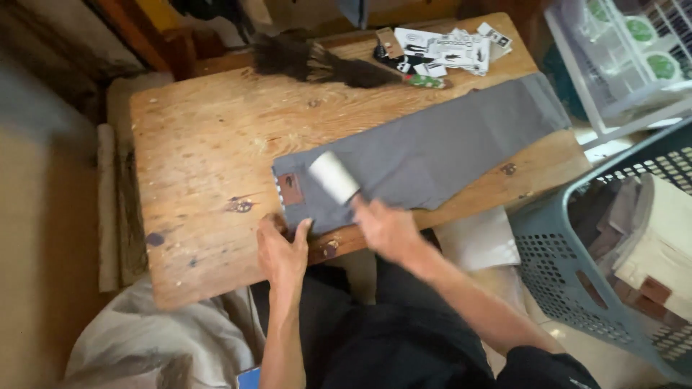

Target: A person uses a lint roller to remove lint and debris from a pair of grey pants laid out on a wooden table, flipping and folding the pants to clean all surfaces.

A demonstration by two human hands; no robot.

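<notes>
Two hands working a lint roller over folded grey trousers on a wooden tabletop.

Pressing flat and open with the left hand [282,248] on the near waistband corner of the grey trousers [425,155]; gripping the handle of the white lint roller [334,176] with the right hand [388,229], closed and blurred, roller touching the cloth beside a brown patch [291,189]. Lying across the tabletop [202,144], trousers reaching toward a grey laundry basket [555,252]; farther off, resting near the far edge, a dark brush [310,63] and paper tags [447,49].

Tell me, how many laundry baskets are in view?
1. The basket stands at the right, beside the table, partly cut off by the frame edge; others may be hidden.
</notes>
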